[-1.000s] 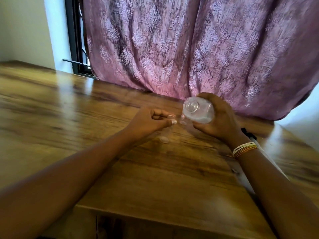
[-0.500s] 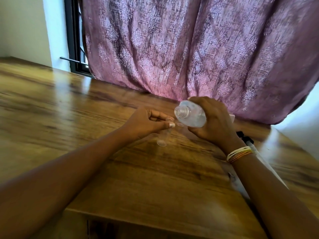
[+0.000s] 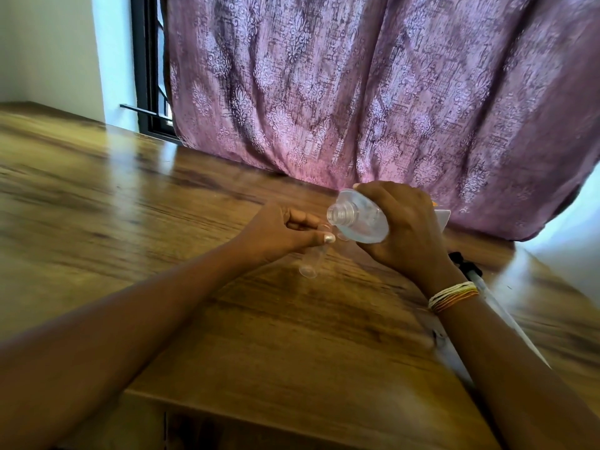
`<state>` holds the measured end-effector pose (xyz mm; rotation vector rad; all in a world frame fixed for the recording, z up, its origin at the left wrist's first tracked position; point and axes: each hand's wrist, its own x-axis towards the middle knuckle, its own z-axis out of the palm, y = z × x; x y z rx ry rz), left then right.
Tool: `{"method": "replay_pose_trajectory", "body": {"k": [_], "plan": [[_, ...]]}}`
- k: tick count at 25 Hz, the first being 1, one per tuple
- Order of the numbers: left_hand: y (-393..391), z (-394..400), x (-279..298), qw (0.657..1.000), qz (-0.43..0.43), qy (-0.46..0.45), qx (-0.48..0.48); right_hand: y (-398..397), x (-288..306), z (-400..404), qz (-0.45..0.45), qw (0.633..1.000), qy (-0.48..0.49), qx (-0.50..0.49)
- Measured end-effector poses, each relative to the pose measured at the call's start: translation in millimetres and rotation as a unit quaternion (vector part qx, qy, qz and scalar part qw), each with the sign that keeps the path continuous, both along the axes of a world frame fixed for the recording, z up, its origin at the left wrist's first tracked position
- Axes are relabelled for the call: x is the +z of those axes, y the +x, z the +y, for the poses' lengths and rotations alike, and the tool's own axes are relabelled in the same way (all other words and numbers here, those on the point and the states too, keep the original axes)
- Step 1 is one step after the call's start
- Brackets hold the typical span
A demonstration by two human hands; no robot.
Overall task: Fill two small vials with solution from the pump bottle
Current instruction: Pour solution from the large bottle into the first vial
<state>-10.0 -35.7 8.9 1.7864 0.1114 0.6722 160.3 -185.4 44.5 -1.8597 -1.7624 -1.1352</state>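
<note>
Right hand at center right wraps curled fingers round the tilted, uncapped clear bottle, neck pointing left. Left hand pinches a small clear vial just below the bottle mouth, above the wooden bench.

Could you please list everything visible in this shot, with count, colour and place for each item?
Bottle: one, clear, pump off, tilted with its open neck toward the vial, in the right hand.
Vial: one seen, clear, in the left hand above the table.
Table: one, brown wood, fills the foreground.
Curtain: one, mauve patterned, behind the table.
Window frame: one, black, left of the curtain.
Bangles: several, white and orange, on the right wrist.
Left hand: one, pinches the vial.
Right hand: one, grips the bottle.
</note>
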Motion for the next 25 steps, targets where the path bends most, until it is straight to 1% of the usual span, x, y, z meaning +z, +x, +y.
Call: {"method": "replay_pose_trajectory", "body": {"k": [8,25], "plan": [[0.8,-0.6,-0.3,1.0,0.001,-0.014,-0.004,-3.8,0.1,-1.3,-0.019,1.0,0.018,-0.012],[-4.5,-4.0,4.2,1.0,0.002,-0.004,0.002,-3.3,0.3,-2.4,-0.039,0.998,0.015,-0.036]]}}
